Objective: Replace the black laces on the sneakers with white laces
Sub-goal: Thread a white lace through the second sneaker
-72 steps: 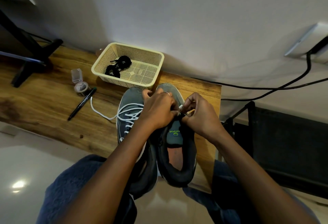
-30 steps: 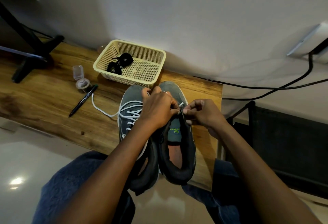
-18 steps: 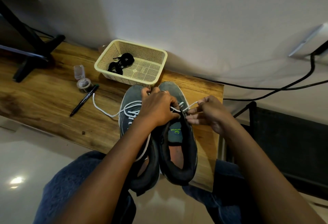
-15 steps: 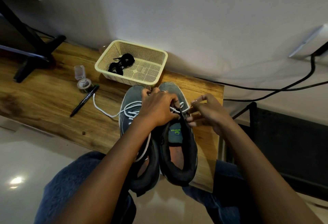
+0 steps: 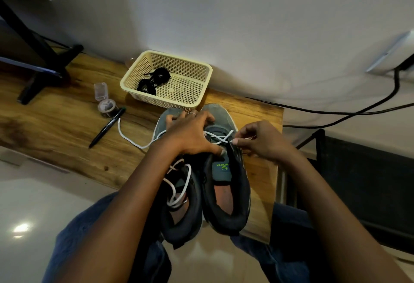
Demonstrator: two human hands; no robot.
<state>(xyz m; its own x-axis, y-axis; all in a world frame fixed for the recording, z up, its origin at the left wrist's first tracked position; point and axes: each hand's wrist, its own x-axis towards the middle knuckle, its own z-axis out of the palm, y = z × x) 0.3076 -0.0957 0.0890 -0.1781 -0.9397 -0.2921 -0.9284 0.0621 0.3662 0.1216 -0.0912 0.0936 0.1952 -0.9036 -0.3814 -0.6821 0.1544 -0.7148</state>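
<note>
Two grey sneakers stand side by side at the wooden table's front edge, heels toward me. The left sneaker [image 5: 179,213] carries white lacing, with one loose white lace end [image 5: 127,136] trailing left over the table. My left hand [image 5: 190,133] lies across both shoes and grips the right sneaker [image 5: 226,193] near its tongue. My right hand [image 5: 261,140] pinches a white lace [image 5: 220,137] that crosses the right sneaker's upper eyelets. Rolled black laces [image 5: 151,81] lie in the cream basket [image 5: 203,85] behind the shoes.
A black pen [image 5: 106,127], a small round container [image 5: 107,105] and a clear plastic lid [image 5: 100,91] lie left of the shoes. A black stand [image 5: 42,63] rises at the far left. Black cables [image 5: 336,112] run along the wall at right. My knees sit under the table edge.
My right hand pulled the white lace out to the right, then came back to the right sneaker's eyelets. More white lace now crosses that shoe. My left hand stayed on the shoes.
</note>
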